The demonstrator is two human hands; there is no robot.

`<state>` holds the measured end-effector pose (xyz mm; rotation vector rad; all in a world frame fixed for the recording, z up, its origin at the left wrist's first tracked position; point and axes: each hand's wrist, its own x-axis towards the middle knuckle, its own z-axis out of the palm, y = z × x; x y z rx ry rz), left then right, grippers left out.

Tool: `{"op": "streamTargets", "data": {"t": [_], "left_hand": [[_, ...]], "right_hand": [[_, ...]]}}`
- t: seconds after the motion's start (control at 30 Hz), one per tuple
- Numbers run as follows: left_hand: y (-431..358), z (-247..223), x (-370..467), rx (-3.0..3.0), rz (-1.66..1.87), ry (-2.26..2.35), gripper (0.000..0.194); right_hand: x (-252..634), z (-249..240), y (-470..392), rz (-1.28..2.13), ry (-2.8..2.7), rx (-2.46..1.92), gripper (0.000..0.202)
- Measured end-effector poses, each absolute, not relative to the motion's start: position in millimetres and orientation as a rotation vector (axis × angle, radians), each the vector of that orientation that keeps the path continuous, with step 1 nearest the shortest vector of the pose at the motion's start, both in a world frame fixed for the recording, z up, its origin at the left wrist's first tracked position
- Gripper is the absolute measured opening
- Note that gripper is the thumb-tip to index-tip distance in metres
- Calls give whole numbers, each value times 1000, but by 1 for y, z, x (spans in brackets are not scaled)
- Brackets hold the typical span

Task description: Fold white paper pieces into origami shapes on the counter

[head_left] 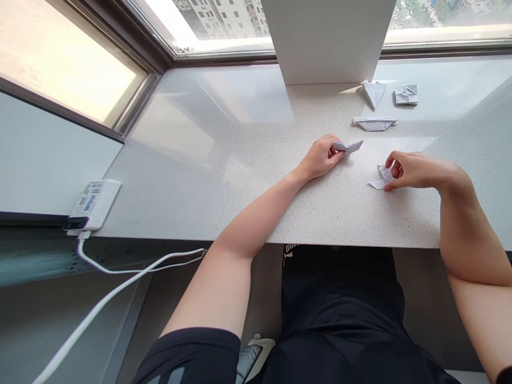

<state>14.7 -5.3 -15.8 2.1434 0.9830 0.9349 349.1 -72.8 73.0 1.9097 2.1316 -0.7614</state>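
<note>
My left hand (323, 155) pinches one end of a small folded white paper piece (354, 146), whose two flaps spread in a shallow V just above the counter. To its right, my right hand (408, 169) has thumb and fingers closed on a second folded paper (380, 184), which rests low at the counter with a pointed flap toward the left. The fingers hide part of both pieces. Beyond the hands lie a boat-shaped folded paper (375, 124), a folded paper triangle (375, 94) and a square folded paper (406, 95).
The speckled white counter (256, 213) runs along the windows, with a grey-white pillar (330, 40) at its back. A white power bank (96, 205) sits at the left front edge. From it a white cable (108, 298) hangs below the counter.
</note>
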Motion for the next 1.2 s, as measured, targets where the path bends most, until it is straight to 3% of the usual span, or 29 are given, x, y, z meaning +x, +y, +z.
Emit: {"op": "streamTargets", "data": {"t": [0.27, 0.53, 0.8, 1.03, 1.2], "left_hand": [[-7, -13, 11, 2138, 917, 932, 4], [-6, -12, 14, 2141, 921, 843, 6], [-10, -5, 17, 2095, 866, 843, 4], [-11, -6, 17, 1982, 875, 966, 34], [-13, -2, 17, 1984, 862, 940, 34]], "right_hand": [[350, 73, -66, -855, 2285, 1821, 53], [333, 45, -52, -759, 2807, 2306, 57], [290, 24, -56, -1049, 2828, 2297, 38], [287, 25, -57, -1074, 2856, 2217, 47], [289, 26, -55, -951, 2841, 2129, 47]]}}
